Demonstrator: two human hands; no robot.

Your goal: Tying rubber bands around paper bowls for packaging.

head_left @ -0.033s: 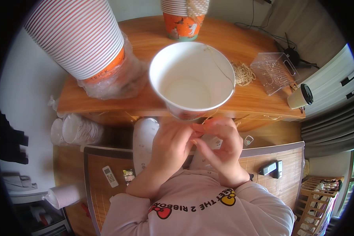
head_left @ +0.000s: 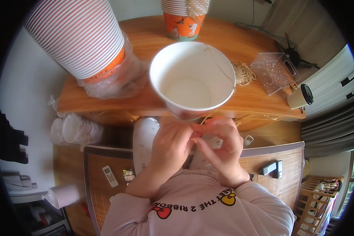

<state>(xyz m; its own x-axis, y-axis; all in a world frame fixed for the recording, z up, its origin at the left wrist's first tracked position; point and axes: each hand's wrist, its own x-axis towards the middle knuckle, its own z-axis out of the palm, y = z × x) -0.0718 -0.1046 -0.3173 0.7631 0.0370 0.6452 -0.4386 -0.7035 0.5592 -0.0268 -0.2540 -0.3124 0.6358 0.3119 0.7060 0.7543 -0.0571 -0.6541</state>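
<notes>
Left hand: left hand (head_left: pixel 172 146) is curled, fingertips pinched against the right hand's just below the cup, seemingly on the thin string; the exact grip is hidden.
Right hand: right hand (head_left: pixel 221 149) is likewise closed, thumb and forefinger pinching at the same spot.
Cup: white paper cup (head_left: pixel 192 80) hangs open-mouthed just above both hands, near the desk's front edge; a pale string (head_left: pixel 221 69) crosses its rim.
Handling: cup looks light, thin-walled and easily crushed, best held at the stiffer rim; string is limp and fine, needing a fingertip pinch.
Surface: wooden desk (head_left: pixel 145 98) holds a tall striped cup stack (head_left: pixel 80 37) far left, a clear plastic box (head_left: pixel 273 70) right.
Room: wooden floor, woven mat (head_left: pixel 287 165) below, remote nearby.
</notes>
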